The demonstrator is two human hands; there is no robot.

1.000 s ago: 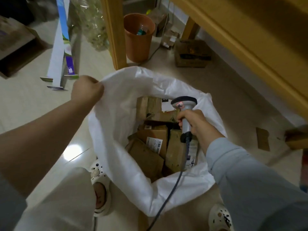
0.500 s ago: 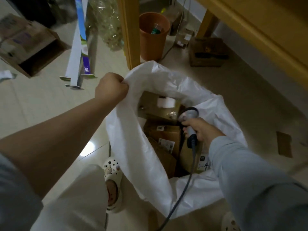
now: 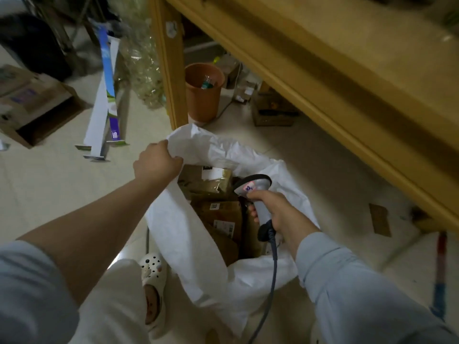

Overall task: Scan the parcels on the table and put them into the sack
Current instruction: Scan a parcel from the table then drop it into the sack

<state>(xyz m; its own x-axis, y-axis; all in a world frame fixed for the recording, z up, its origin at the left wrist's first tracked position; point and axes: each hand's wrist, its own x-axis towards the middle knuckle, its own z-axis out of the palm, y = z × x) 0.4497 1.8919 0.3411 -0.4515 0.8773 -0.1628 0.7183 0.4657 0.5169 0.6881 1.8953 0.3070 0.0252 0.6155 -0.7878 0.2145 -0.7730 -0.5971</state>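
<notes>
Two hands were busy at the sack. Far left, an open cardboard box lay on the floor, with a long white-and-blue carton just beside it. My left hand gripped the rim of the white sack, fingers curled into the fabric. An orange bin stood behind. Several brown parcels lay inside the sack, labels up. My right hand was wrapped round the handle of the barcode scanner, its head over the parcels, its cable trailing across the sack's near edge. The wooden table ran along the right.
</notes>
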